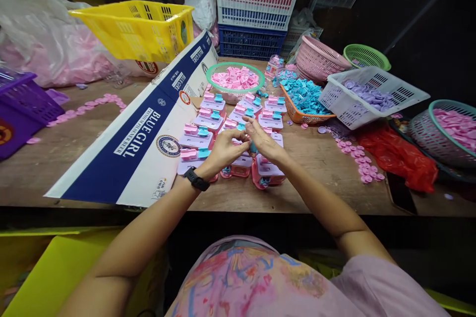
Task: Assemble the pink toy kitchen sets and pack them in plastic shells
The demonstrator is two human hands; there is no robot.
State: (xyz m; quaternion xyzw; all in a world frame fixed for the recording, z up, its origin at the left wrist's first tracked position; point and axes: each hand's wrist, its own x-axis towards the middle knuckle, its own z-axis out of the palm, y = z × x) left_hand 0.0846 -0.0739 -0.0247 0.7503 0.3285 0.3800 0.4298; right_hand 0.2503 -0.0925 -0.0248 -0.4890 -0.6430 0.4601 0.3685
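Observation:
My left hand [227,149], with a dark watch at the wrist, is over the middle of a group of small toy pieces, its fingers curled and pinched. My right hand [263,141] meets it from the right, fingers close together. A bit of a teal plastic piece [254,148] shows between the hands; whatever else the fingers hold is hidden. Around and under them stand rows of pink-and-lilac plastic toys [192,141], most topped with a pink and a teal part. One such toy [268,172] sits just below my right hand.
Behind the rows is a green-rimmed basket [235,64] of pink parts. To the right are an orange basket [311,118] of teal parts, a white basket [336,104] of lilac discs and a red plastic bag [401,158]. A printed cardboard sheet [122,158] and yellow crate [137,34] stand left.

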